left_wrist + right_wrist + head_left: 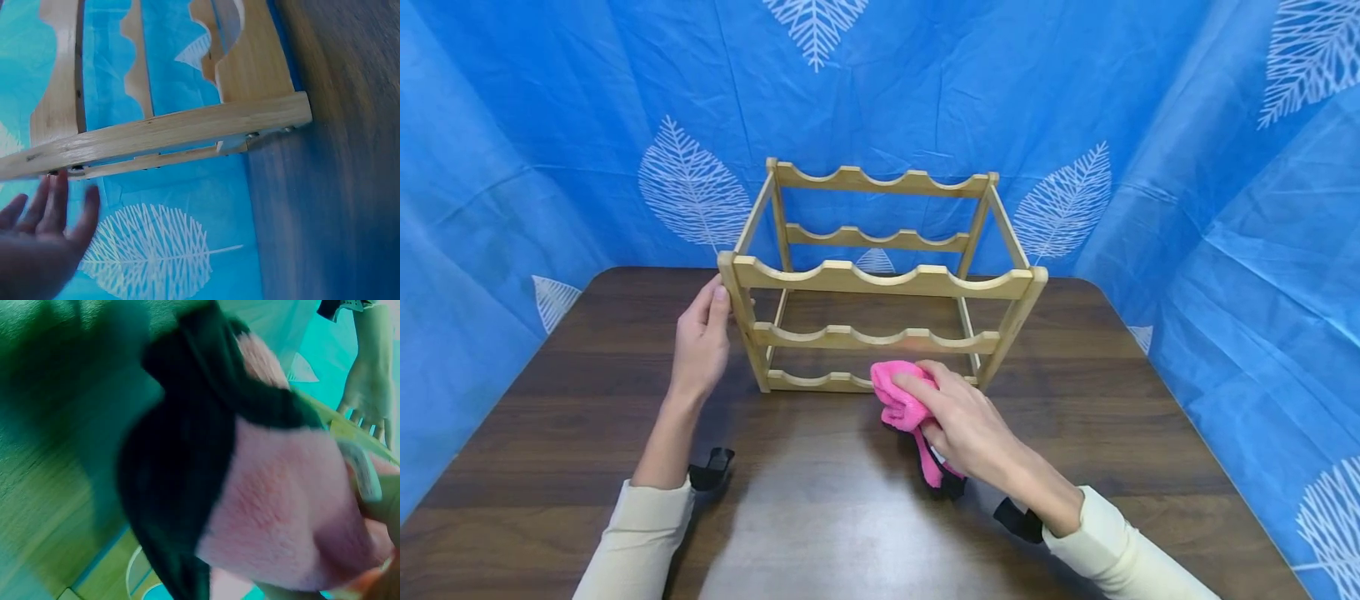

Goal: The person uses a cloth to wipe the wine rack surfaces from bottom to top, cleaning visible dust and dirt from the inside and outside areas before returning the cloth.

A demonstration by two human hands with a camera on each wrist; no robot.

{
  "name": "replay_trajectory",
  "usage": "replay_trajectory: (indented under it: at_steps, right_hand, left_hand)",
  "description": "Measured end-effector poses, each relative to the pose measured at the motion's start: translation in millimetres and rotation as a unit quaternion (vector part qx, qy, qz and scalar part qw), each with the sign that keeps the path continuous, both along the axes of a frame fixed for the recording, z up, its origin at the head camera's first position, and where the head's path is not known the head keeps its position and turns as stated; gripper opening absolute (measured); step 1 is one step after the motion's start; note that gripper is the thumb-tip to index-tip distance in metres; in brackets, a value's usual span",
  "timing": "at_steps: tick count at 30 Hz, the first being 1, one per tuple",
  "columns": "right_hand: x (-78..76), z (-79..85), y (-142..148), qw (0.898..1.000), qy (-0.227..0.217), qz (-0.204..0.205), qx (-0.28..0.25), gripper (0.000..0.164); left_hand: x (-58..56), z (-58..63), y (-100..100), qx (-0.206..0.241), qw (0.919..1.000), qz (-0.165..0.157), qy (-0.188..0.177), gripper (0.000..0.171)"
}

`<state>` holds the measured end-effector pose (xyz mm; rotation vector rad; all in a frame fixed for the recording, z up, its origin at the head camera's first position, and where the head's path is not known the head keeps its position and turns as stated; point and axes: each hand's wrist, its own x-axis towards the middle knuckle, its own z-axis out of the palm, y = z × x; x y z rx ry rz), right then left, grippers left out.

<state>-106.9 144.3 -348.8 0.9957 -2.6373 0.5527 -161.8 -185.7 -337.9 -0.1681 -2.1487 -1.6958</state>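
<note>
When seen from the head, can count one wooden rack (pixel 883 286), one pink cloth (pixel 898 400), a left hand (pixel 700 342), a right hand (pixel 962 417), two cream sleeves (pixel 640 533) and two black wrist bands (pixel 711 471). On the rack's near face, can count three scalloped rails (pixel 876 342); on the far face, two clearly. On the blue curtain (pixel 887 108), can make out eight white leaf prints (pixel 692 187), whole or partial. As for the rack, stands upright on the far half of the brown table (pixel 805 467). As for the cloth, sits bunched just before the rack's near face, right of centre, overlapping the lowest rail from here; cannot tell if touching it. On the right, pinches the cloth between thumb and bent fingers, palm down, reaching in from the near right. On the left, reaches in from the near left, with thumb up beside the rack's near left post.

From the left wrist, reveals, unlike the head view, screw heads (pixel 252 135) along that post's outer side. Shows fingers spread and fairly straight, with tips at the post; too blurred to judge the pressure.

From the right wrist, shows a broad black part of the cloth and a pale tag (pixel 362 469), both largely hidden from the head. Shows also the left hand at the rack, fingers apart.
</note>
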Motion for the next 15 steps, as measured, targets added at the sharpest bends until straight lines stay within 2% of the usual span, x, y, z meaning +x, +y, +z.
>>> replay_trajectory:
  at_steps: [4, 8, 11, 15]
  right_hand:
    - [0.9, 1.8, -3, 0.997, 0.049, -0.017, -0.060, 0.059]
    - [4.8, 5.9, -4, 0.992, 0.071, -0.030, -0.098, 0.058]
    - [9.7, 11.4, -5, 0.988, 0.085, -0.022, -0.129, 0.055]
    - [15.7, 24.8, -6, 0.975, 0.130, -0.008, -0.181, 0.052]
  left_hand:
    - [1.8, 5.0, -4, 0.088, 0.9947, -0.051, -0.012, 0.047]
    - [0.8, 6.3, -6, 0.126, 0.9877, -0.092, 0.013, 0.049]
    - [-0.2, 5.8, -5, 0.120, 0.9865, -0.106, 0.034, 0.050]
    - [-0.5, 3.5, -2, 0.073, 0.9916, -0.096, 0.049, 0.046]
